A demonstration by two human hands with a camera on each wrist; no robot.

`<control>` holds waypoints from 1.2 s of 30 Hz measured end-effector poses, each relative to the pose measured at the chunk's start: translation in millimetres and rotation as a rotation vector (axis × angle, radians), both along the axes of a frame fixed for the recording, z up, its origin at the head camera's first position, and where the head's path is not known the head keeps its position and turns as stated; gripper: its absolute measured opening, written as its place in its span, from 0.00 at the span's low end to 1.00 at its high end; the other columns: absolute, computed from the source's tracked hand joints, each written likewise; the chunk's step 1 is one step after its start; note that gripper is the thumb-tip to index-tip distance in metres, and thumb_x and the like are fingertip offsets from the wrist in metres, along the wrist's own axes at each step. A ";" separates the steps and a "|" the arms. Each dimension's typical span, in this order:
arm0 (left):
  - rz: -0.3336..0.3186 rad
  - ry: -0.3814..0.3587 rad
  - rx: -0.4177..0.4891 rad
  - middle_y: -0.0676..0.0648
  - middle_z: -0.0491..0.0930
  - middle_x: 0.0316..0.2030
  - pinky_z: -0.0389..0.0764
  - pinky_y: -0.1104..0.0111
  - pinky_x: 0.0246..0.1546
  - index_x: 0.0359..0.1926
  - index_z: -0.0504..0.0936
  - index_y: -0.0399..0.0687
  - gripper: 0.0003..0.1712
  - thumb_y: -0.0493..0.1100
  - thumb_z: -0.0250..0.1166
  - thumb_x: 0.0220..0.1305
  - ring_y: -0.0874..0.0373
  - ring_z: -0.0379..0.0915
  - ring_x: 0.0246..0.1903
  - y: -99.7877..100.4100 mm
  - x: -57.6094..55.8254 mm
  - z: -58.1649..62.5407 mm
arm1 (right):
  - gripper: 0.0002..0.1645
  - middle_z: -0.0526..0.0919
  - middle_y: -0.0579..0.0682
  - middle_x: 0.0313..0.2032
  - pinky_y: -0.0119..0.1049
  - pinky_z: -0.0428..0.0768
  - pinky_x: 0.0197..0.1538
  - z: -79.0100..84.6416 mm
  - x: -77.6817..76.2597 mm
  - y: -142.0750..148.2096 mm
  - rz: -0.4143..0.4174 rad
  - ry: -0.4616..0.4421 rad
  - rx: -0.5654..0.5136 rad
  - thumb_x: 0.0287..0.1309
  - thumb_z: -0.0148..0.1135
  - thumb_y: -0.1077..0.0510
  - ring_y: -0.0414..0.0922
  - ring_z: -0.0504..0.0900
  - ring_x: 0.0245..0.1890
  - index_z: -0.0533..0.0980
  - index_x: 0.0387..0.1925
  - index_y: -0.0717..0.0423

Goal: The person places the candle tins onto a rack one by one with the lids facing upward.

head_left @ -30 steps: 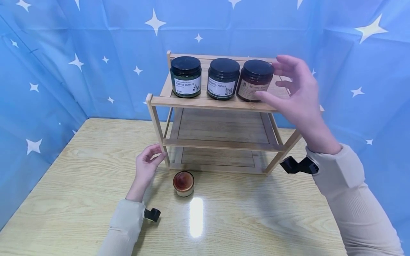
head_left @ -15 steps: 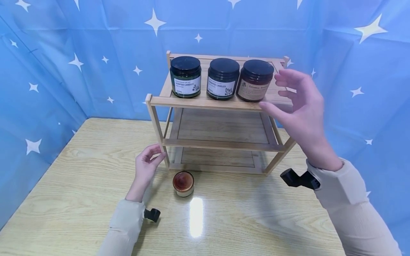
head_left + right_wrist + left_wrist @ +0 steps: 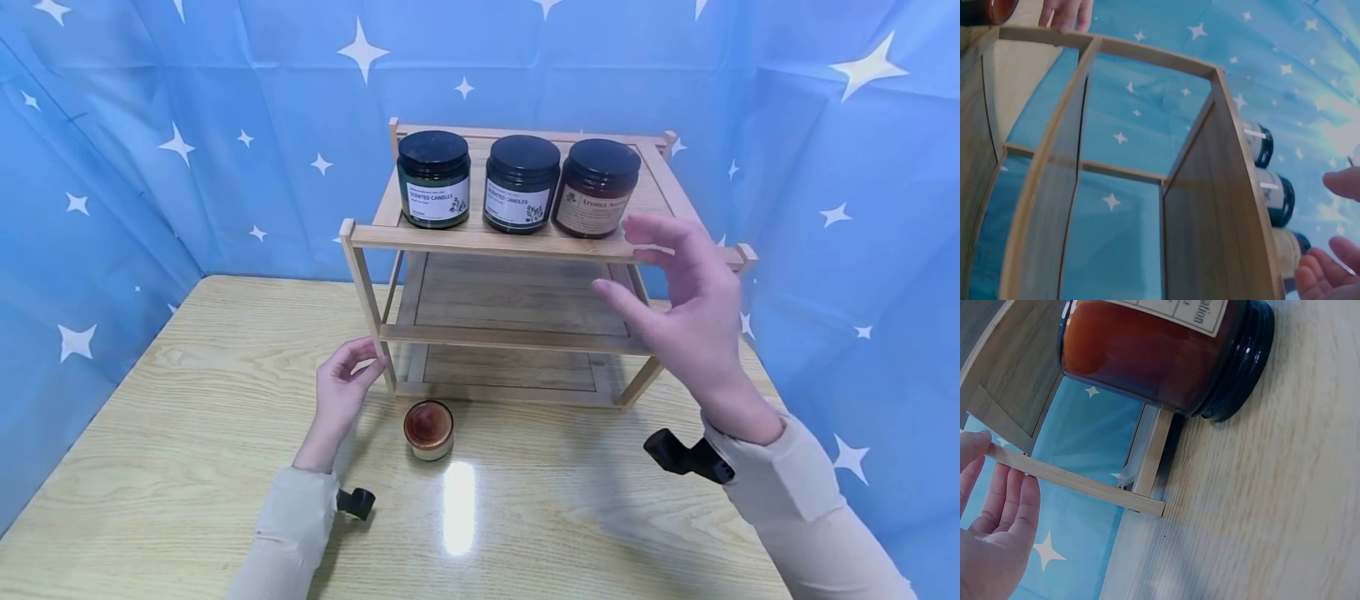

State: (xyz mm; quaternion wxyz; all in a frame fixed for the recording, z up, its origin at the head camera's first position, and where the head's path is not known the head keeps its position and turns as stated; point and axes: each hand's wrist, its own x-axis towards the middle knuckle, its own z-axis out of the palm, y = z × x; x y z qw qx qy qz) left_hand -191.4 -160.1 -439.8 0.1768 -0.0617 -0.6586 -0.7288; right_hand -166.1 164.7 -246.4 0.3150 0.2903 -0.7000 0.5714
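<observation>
My left hand (image 3: pixel 343 387) pinches the front left leg (image 3: pixel 1072 479) of a three-tier wooden shelf (image 3: pixel 480 339), thumb and fingers on either side. My right hand (image 3: pixel 693 325) holds nothing, fingers apart and loosely bent, in front of the shelf's right side. Just behind its fingertips stands a brown candle jar (image 3: pixel 596 200) with a black lid, on the top tier. Left of it are two dark green candle jars, the middle one (image 3: pixel 522 187) and the left one (image 3: pixel 435 183). Another brown candle jar (image 3: pixel 429 431) stands upside down on the table, its lid underneath.
The wood-grain table (image 3: pixel 187 467) spreads in front of the shelf. Blue cloth (image 3: pixel 285 100) with white stars hangs behind and at both sides. The middle tier (image 3: pixel 517 296) and bottom tier lie below the jars.
My right hand has drawn away from the right-hand brown jar, moving down and toward me. That jar stays in place on the top tier. The left hand has not moved.
</observation>
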 end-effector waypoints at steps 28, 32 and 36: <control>-0.005 0.022 0.017 0.57 0.81 0.32 0.82 0.73 0.40 0.44 0.74 0.22 0.16 0.17 0.60 0.51 0.64 0.77 0.37 1.0 -1.5 0.0 | 0.33 0.76 0.66 0.46 0.36 0.78 0.52 -68.4 24.6 -26.6 0.067 -0.070 0.137 0.30 0.68 0.83 0.47 0.76 0.50 0.70 0.46 0.76; -0.005 0.026 0.019 0.56 0.81 0.33 0.82 0.73 0.41 0.44 0.74 0.22 0.16 0.17 0.60 0.51 0.64 0.77 0.37 1.1 -1.4 0.1 | 0.32 0.75 0.67 0.45 0.35 0.77 0.54 -77.4 26.6 -29.8 0.067 -0.101 0.143 0.31 0.68 0.83 0.50 0.76 0.49 0.71 0.46 0.75; -0.006 0.018 0.009 0.57 0.81 0.33 0.81 0.74 0.41 0.45 0.73 0.20 0.17 0.18 0.59 0.51 0.65 0.77 0.37 0.4 -0.3 0.0 | 0.32 0.76 0.65 0.46 0.32 0.76 0.55 -84.7 29.2 -32.8 0.063 -0.147 0.175 0.35 0.70 0.80 0.51 0.75 0.49 0.71 0.48 0.72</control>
